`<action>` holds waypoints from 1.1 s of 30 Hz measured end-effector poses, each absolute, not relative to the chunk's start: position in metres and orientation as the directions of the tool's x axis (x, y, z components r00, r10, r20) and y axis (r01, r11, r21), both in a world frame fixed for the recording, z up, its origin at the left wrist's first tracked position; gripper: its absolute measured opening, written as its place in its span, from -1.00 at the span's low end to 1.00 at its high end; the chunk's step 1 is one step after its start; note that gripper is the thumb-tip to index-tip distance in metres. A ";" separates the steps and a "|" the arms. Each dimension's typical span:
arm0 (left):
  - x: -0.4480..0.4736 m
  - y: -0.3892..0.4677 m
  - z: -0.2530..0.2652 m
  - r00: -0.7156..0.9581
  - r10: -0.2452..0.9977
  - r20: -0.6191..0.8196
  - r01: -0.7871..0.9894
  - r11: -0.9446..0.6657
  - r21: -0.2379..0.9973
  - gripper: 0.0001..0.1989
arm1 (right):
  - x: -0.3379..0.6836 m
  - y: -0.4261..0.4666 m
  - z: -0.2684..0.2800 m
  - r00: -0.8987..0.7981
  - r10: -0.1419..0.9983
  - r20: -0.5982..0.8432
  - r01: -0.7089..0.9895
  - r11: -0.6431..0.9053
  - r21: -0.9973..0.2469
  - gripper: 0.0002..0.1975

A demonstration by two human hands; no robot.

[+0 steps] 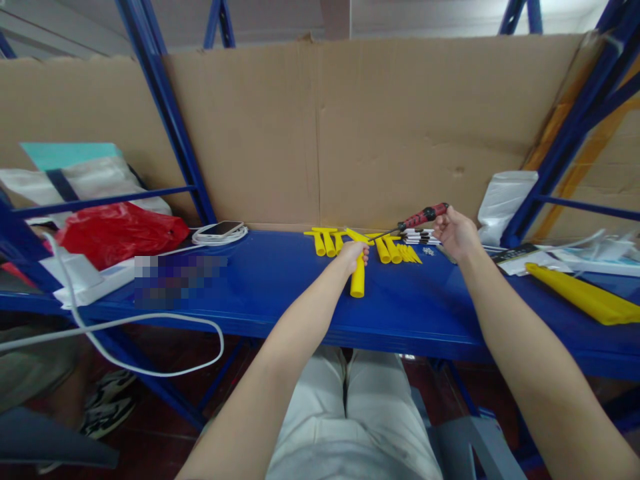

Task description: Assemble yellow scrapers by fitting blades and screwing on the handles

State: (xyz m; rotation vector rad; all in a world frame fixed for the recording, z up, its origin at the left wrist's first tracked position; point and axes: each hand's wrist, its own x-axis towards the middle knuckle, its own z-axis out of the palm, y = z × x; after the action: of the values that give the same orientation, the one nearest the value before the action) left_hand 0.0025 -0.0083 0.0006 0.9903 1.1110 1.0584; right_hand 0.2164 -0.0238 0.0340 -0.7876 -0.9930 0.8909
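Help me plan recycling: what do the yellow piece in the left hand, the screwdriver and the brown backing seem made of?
Yellow piece: probably plastic, smooth, evenly coloured with a soft sheen.
Screwdriver: contoured red-and-black handle, likely plastic, perhaps rubbery in parts; thin, straight shaft, probably metal, finish too small to judge.
Brown backing: apparently cardboard, matte, with a vertical crease and rough top edge.

There are two hands [354, 256], one screwdriver [421, 217], one phone [225, 229].

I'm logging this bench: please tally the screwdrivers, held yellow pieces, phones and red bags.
Screwdriver, in the right hand: 1
Yellow piece, held in the left hand: 1
Phone: 1
Red bag: 1
Total: 4
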 end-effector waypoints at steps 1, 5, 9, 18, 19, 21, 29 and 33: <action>0.003 -0.008 0.001 0.116 0.974 -0.195 -0.146 0.211 0.966 -0.77 | 0.216 -0.024 0.034 0.280 0.892 0.354 -0.260 0.426 -0.867 -0.71; 0.003 -0.009 0.001 0.116 0.974 -0.197 -0.139 0.212 0.967 -0.77 | 0.215 -0.024 0.032 0.297 0.878 0.376 -0.241 0.450 -0.860 -0.66; 0.003 -0.009 0.000 0.120 0.974 -0.192 -0.137 0.208 0.969 -0.79 | 0.214 -0.024 0.031 0.329 0.858 0.393 -0.238 0.479 -0.845 -0.57; 0.003 -0.009 0.001 0.120 0.975 -0.188 -0.126 0.202 0.971 -0.82 | 0.215 -0.017 0.029 0.364 0.858 0.362 -0.205 0.453 -0.868 -0.58; 0.003 -0.009 0.001 0.119 0.975 -0.187 -0.125 0.201 0.972 -0.81 | 0.216 -0.017 0.029 0.362 0.858 0.365 -0.195 0.452 -0.870 -0.58; 0.002 -0.008 0.000 0.119 0.976 -0.184 -0.124 0.198 0.972 -0.81 | 0.217 -0.016 0.028 0.364 0.855 0.369 -0.175 0.452 -0.875 -0.57; 0.002 -0.007 -0.001 0.121 0.977 -0.176 -0.130 0.191 0.973 -0.76 | 0.217 -0.018 0.027 0.358 0.854 0.376 -0.121 0.442 -0.889 -0.58; 0.003 -0.008 0.000 0.116 0.977 -0.177 -0.132 0.191 0.973 -0.75 | 0.215 -0.022 0.030 0.324 0.860 0.394 -0.149 0.458 -0.877 -0.64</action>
State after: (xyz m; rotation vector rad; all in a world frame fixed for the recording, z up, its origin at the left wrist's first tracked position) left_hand 0.0028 -0.0084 0.0001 1.0174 1.1123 1.0632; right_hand 0.2151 -0.0218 0.0298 -0.8495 -1.0244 0.7786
